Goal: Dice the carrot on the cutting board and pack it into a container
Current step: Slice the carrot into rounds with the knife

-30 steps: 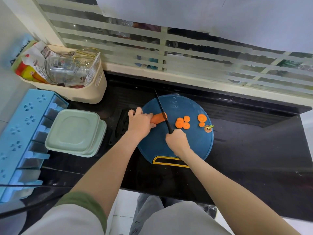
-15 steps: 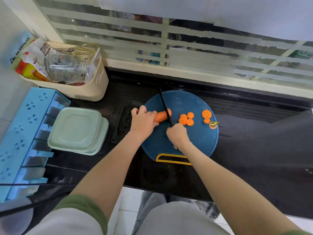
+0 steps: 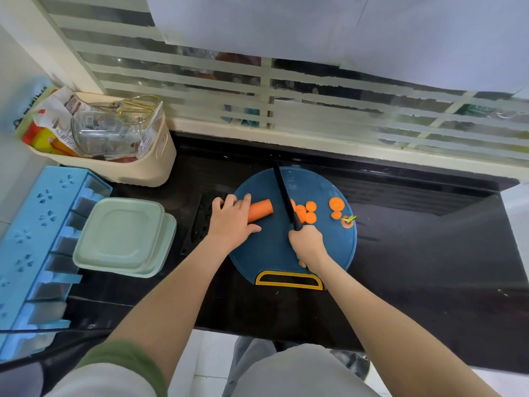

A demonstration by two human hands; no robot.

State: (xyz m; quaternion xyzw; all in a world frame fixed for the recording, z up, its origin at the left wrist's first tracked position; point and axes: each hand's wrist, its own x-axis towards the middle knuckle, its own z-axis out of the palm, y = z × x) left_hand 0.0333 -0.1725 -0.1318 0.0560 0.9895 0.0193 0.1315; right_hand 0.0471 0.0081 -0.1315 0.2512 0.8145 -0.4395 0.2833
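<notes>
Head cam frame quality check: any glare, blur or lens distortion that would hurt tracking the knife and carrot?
Head view: strong fisheye, the window sill leans and bends toward the frame edge. Head view: pale daylight sheen on the black counter at right, shadows soft. Head view: knife, carrot and slices on the cutting board look sharp, no motion blur evident.

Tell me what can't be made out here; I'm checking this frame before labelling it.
Head view, the only one:
carrot: its left end, under the left hand.
knife: its handle, wrapped in the right hand.
slices: those nearest the blade, partly behind it.
green containers: their insides, under the lids.
black object by the left wrist: partly covered, too dark to identify.
</notes>
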